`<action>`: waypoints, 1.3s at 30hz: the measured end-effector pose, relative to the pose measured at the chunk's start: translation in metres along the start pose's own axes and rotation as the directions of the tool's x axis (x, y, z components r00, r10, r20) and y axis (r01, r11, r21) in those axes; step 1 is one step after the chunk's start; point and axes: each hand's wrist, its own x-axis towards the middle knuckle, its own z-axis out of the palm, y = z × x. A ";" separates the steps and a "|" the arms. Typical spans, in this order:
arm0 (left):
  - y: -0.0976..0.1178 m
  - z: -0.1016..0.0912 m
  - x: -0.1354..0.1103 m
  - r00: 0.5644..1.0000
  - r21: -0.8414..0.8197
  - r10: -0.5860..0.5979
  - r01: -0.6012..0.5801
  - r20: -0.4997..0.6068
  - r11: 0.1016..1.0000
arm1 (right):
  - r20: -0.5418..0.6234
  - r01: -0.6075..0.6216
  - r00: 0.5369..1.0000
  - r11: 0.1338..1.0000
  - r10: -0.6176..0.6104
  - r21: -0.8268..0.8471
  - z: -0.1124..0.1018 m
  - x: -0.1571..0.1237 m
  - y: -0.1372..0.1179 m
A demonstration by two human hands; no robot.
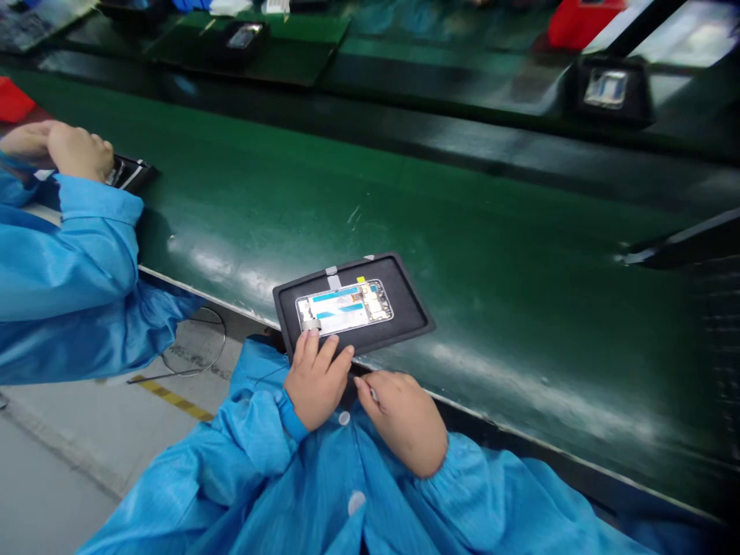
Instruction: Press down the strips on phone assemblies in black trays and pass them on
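Note:
A black shallow tray (408, 320) lies at the near edge of the green bench. In it rests an opened smartphone (341, 310), its circuit board and blue-striped inside facing up, with a yellow tab at its far edge. My left hand (315, 385) lies over the tray's near rim, fingers stretched and spread, fingertips by the phone's lower left corner. Just right of it, at the bench edge, my right hand (408, 424) is closed with fingers curled under. A small pale spot shows by its thumb; what it holds, if anything, is hidden.
A co-worker's hands (81, 150) work over another black tray (139, 176) at the left. Across the bench (243, 193), further trays with phones stand at the back left (246, 37) and back right (610, 89). A dark bar (682, 239) juts in from the right.

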 end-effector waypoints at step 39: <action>0.005 0.024 0.046 0.998 -0.133 -0.052 0.046 -0.038 0.990 | 0.565 -0.652 0.672 0.021 0.479 0.758 -0.026 0.060 0.042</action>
